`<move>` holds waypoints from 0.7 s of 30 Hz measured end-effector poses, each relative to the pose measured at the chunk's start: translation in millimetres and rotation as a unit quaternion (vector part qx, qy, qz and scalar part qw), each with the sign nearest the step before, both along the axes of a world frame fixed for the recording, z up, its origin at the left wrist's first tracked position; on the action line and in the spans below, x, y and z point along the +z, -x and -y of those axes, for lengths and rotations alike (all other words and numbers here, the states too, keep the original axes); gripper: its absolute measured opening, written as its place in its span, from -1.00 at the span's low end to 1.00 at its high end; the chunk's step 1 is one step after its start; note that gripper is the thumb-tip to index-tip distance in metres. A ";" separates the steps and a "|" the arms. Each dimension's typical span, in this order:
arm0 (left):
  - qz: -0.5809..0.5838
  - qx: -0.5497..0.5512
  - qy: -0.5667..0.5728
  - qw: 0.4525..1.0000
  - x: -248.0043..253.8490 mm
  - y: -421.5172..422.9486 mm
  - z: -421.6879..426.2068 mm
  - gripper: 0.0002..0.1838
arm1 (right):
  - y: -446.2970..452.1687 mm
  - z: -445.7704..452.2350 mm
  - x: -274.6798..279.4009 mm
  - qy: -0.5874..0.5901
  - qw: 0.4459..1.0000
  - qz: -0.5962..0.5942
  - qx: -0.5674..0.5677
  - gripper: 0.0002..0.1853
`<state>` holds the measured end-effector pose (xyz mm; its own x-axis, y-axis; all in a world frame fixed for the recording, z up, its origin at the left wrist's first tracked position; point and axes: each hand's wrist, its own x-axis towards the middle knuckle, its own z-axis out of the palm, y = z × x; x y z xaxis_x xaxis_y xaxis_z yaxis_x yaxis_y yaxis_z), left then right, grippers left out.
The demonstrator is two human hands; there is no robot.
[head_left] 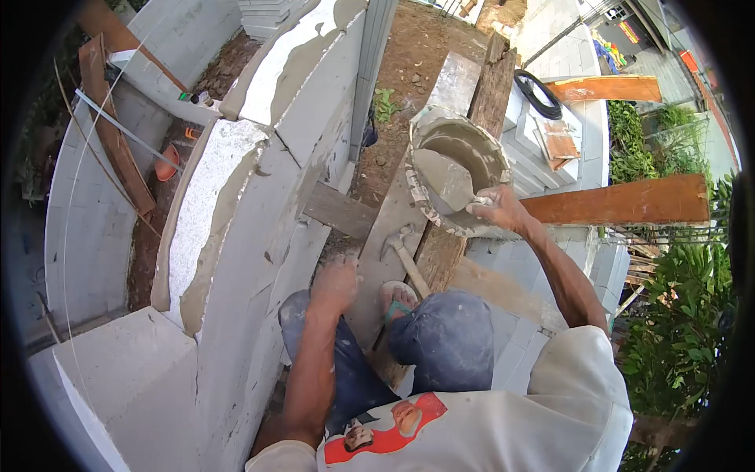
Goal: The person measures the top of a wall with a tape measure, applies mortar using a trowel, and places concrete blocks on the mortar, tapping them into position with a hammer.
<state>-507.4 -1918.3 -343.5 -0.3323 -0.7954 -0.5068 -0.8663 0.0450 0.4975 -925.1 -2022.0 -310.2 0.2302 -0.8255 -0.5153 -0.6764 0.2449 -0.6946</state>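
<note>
My right hand (497, 208) is closed round the handle of a trowel (450, 179). The trowel's broad blade lies inside a mortar-caked bucket (415, 193), against wet grey mortar (460, 141). Near my knee, my left hand (336, 283) hangs with its fingers curled in, and nothing shows in it. A hammer (411, 266) with a wooden handle lies on the plank between the bucket and my sandalled foot (399, 297). To my left stands a pale block wall (259, 212) with grey mortar smeared along its top (228, 204).
I am on a narrow scaffold of planks (444, 256) above the ground. Orange-brown boards (621, 203) jut out on the right, near stacked pale blocks (543, 169) with a black coil (539, 94) on top. Leafy plants (672, 330) grow at the right edge.
</note>
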 end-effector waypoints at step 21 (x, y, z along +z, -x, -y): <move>0.228 0.354 -0.304 0.854 368.2 16.5 -183.1 0.15 | -381.1 -107.0 273.8 -0.027 0.956 0.033 0.291 -0.63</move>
<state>-523.8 -1735.2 24.7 0.4655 -0.2581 -0.8466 -0.6796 -0.7170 -0.1551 -543.9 -1915.0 -36.4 0.6758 -0.5208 -0.5216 -0.6641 -0.1231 -0.7375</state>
